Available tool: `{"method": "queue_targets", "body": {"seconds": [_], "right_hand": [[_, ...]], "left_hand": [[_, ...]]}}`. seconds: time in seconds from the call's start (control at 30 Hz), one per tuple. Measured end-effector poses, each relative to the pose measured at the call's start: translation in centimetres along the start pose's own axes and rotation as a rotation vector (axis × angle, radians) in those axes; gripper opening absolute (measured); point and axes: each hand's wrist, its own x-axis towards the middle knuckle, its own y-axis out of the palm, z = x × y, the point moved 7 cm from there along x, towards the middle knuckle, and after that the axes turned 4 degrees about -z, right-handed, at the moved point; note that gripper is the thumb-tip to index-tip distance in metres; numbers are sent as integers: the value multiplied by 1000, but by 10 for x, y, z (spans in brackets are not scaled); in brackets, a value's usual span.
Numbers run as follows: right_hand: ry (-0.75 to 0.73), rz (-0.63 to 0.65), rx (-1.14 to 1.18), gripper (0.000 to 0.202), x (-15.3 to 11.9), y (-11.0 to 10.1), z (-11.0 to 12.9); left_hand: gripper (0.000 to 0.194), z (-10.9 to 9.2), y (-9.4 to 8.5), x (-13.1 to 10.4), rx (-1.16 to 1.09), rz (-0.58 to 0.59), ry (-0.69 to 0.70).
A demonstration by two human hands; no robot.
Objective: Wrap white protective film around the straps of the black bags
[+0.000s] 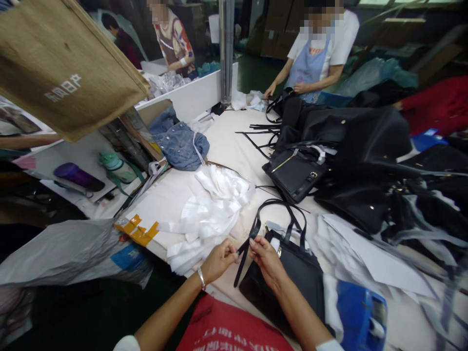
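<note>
Your left hand (220, 259) and right hand (265, 260) pinch the slim black strap (243, 257) between closed fingertips beside the black leather handbag (292, 278), probably to steady its loose end.

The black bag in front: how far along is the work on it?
Done, it seems: the black bag already has its handles on. In hand: a thin black strap, between left hand and right hand. Left: the strap's end hangs loose. Whether the piled bags are finished, I can't tell.
</note>
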Motion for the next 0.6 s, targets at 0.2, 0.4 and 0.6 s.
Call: {"method": "queue_targets", "body": {"seconds": [0.2, 0.4, 0.6], "right_hand": [[-71, 10, 57, 30, -8, -14, 15], [-210, -22, 58, 26, -14, -32, 37], [-235, 36, 63, 28, -23, -40, 61]], "left_hand": [[13, -32, 14, 12, -46, 47, 44], [19, -47, 29, 22, -111, -57, 50], [15, -72, 35, 31, 121, -163, 123]]}}
